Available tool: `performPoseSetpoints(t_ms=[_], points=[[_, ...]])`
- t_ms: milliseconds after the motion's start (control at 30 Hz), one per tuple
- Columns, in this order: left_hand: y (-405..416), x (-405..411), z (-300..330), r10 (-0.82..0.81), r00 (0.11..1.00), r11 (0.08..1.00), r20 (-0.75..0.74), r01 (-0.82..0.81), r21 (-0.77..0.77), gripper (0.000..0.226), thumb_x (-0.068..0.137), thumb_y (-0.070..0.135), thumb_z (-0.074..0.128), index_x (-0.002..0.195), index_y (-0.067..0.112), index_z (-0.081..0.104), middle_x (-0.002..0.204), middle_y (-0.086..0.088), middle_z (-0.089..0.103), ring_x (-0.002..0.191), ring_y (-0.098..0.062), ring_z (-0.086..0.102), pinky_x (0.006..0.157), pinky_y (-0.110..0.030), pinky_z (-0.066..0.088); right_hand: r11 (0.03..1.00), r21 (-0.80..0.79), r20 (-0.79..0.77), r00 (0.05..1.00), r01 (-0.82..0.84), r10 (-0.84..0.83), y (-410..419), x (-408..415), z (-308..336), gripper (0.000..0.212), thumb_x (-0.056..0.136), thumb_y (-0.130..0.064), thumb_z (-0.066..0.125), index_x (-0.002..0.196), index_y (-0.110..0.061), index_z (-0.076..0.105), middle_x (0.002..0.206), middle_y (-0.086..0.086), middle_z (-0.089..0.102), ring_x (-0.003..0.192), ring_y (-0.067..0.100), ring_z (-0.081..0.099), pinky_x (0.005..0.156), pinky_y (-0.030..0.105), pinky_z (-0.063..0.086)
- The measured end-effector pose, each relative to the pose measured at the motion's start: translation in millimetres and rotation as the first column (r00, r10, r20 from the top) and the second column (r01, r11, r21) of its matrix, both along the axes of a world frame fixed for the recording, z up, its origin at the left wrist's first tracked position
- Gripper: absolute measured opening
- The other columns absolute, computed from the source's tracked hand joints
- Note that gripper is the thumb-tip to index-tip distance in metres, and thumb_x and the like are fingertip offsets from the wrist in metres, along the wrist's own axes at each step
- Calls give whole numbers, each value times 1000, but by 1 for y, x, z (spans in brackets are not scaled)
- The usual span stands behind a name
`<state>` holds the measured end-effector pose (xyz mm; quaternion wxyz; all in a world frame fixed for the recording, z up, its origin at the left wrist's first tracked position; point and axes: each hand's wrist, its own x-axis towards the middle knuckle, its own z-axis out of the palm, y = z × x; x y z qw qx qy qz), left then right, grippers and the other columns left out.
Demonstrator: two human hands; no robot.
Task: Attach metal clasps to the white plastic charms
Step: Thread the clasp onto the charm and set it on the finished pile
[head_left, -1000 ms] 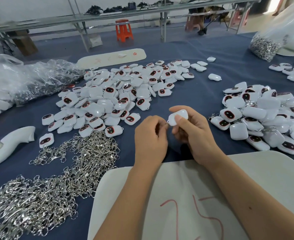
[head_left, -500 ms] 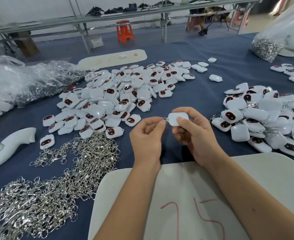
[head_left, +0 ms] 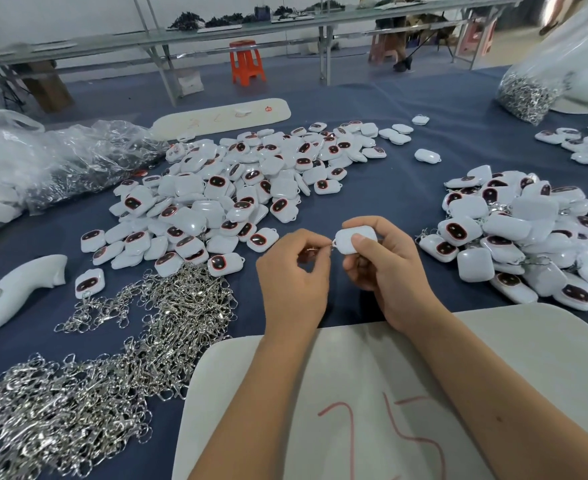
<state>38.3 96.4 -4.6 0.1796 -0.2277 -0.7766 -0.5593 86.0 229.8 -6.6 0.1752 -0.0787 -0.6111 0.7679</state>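
Head view, only view. White charm (head_left: 354, 239) held above the blue table (head_left: 406, 202), plain white back facing up, long axis roughly left–right, loop end pointing left toward the left hand (head_left: 294, 271). Pinched by the right hand (head_left: 386, 271): thumb pressed on the near face, fingers curled over the far edge, charm sitting at the fingertips and above the palm. Left hand just beside the charm's loop end, fingers curled, thumb and forefinger pinching a small metal clasp (head_left: 320, 249) (mostly hidden, only a silver glint between the fingertips). Clasp end touching or nearly touching the charm's loop; cannot tell whether hooked through.

Loose pile of metal clasps (head_left: 112, 358) on the table to the left, near the left forearm. Large heap of charms (head_left: 233, 188) beyond the hands, many showing dark oval faces with red rims. Second heap of charms (head_left: 528, 237) to the right, silver clasps showing among them. White board (head_left: 493, 358) under both forearms, red handwriting (head_left: 389, 434) on it (reads like "25", partly cut off by the frame edge). Second white board (head_left: 223, 117) at the far side, red marks too small to read. Clear plastic bags (head_left: 60, 161) at left, bag of clasps (head_left: 528, 95) far right. White moulded handle-shaped part (head_left: 11, 292) at left edge. Orange stool (head_left: 245, 62) in background.
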Motion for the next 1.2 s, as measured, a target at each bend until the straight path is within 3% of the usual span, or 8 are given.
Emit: performPoseSetpoints(t_ms=[133, 367, 567, 700, 900, 1000, 1100, 1200], points=[[3, 0, 2, -279, 821, 870, 499, -5, 493, 19, 88, 2, 76, 99, 18, 73, 84, -3, 76, 75, -9, 67, 75, -21, 51, 998, -37, -41, 998, -49, 47, 1, 1, 2, 20, 94, -19, 57, 107, -22, 71, 70, 7, 64, 57, 14, 54, 48, 23, 33], [13, 6, 6, -452, 690, 712, 566, -104, 695, 18, 90, -8, 69, 98, 9, 66, 79, -7, 74, 71, -15, 70, 69, -22, 57, 993, -90, -76, 995, -77, 70, 1, 3, 4, 22, 95, -17, 56, 113, -15, 68, 71, 5, 66, 54, 13, 54, 46, 20, 34], [3, 3, 6, -16, 976, 988, 218, -19, 156, 20, 86, 0, 75, 95, 16, 66, 83, 7, 72, 77, -4, 69, 72, -15, 51, 998, -26, -13, 999, -53, 53, 0, 2, 3, 20, 93, -20, 58, 110, -17, 69, 69, 5, 64, 58, 14, 55, 50, 22, 37], [0, 4, 7, 53, 998, 986, -45, -60, -156, 16, 88, 0, 67, 100, 12, 65, 90, 4, 69, 84, -19, 65, 77, -32, 49, 998, 38, -26, 998, -52, 53, -4, 4, 2, 17, 100, -13, 57, 114, -11, 66, 72, 2, 66, 59, 11, 57, 49, 18, 42], [2, 5, 7, 95, 989, 958, -111, -121, -259, 15, 88, -2, 64, 97, 11, 64, 91, 0, 68, 84, -22, 62, 74, -29, 40, 994, 107, -39, 999, -16, 20, -6, 5, 3, 21, 95, -18, 56, 112, -13, 66, 73, 3, 66, 61, 12, 58, 52, 21, 43], [3, 4, 5, 19, 985, 999, 171, -27, 46, 19, 87, -2, 71, 93, 15, 66, 85, 4, 71, 79, -10, 68, 74, -21, 50, 999, 28, -37, 999, -31, 32, -3, 5, 4, 21, 93, -19, 55, 110, -15, 67, 70, 7, 63, 58, 14, 55, 47, 19, 38], [6, 3, 4, -266, 821, 905, 506, 31, 425, 17, 91, -3, 70, 95, 14, 71, 83, -5, 73, 77, -12, 68, 75, -23, 53, 998, 7, -54, 997, -56, 56, 0, 3, 3, 20, 93, -19, 56, 109, -18, 69, 71, 10, 63, 57, 17, 53, 46, 21, 34], [7, 3, 4, -482, 668, 806, 567, 85, 585, 18, 97, 1, 63, 92, 13, 75, 81, -8, 73, 75, -14, 66, 72, -22, 53, 997, -25, -76, 995, -69, 66, 2, 2, 2, 20, 94, -20, 57, 110, -19, 69, 71, 9, 63, 61, 16, 58, 48, 20, 38]])
